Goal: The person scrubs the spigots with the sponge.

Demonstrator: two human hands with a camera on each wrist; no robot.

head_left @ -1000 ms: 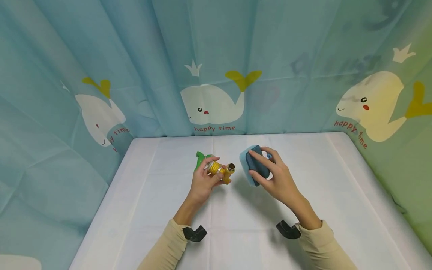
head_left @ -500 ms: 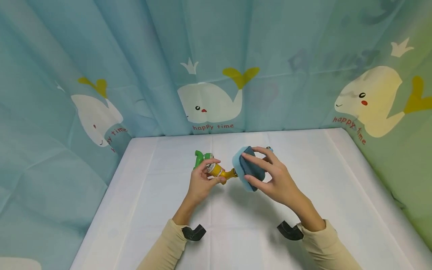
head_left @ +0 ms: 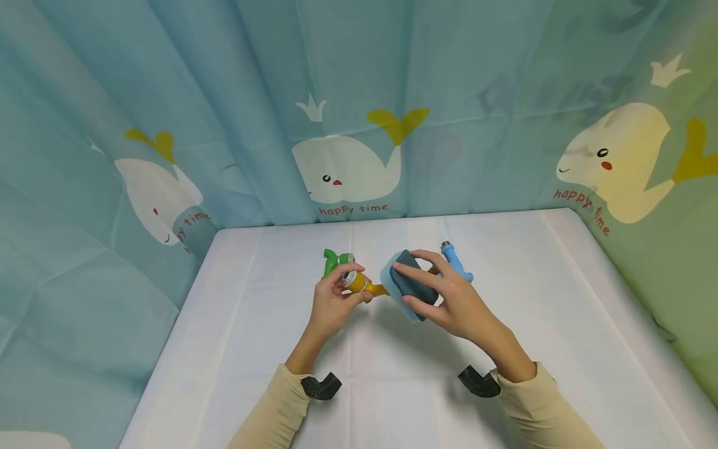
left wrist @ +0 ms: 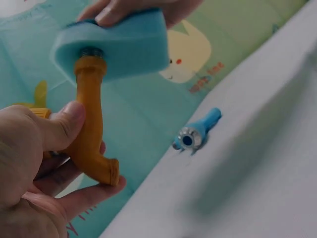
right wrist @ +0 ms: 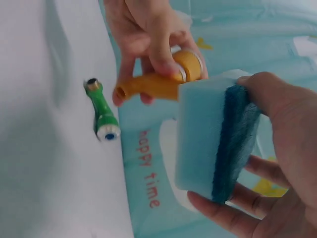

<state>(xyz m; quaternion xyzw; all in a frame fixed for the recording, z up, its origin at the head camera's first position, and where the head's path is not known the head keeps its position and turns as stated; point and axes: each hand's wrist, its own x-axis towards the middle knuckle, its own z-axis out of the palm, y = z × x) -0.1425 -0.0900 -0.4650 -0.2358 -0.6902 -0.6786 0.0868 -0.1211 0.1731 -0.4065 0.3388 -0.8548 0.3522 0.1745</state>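
Note:
My left hand point(head_left: 331, 307) grips a yellow tap point(left wrist: 91, 109) above the table, thumb on its body and fingers behind it. In my right hand point(head_left: 465, 305) is a light blue sponge point(right wrist: 198, 134) with a dark blue scouring side, pinched between thumb and fingers. Its light side presses against the threaded end of the tap, as the left wrist view shows. Behind the left hand lies a green tap point(head_left: 331, 262), partly covered by the fingers. A blue tap point(head_left: 457, 260) rests on the table beyond the right hand.
A white cloth covers the table point(head_left: 269, 349). Blue-green curtains point(head_left: 465, 93) with printed whales hang along its back and sides. Black wrist mounts point(head_left: 321, 386) sit at both beige sleeves.
The right hand has brought the sponge leftward onto the tap's threaded end, which was apart from it a second ago. The yellow tap has turned toward the sponge. The blue tap shows more fully.

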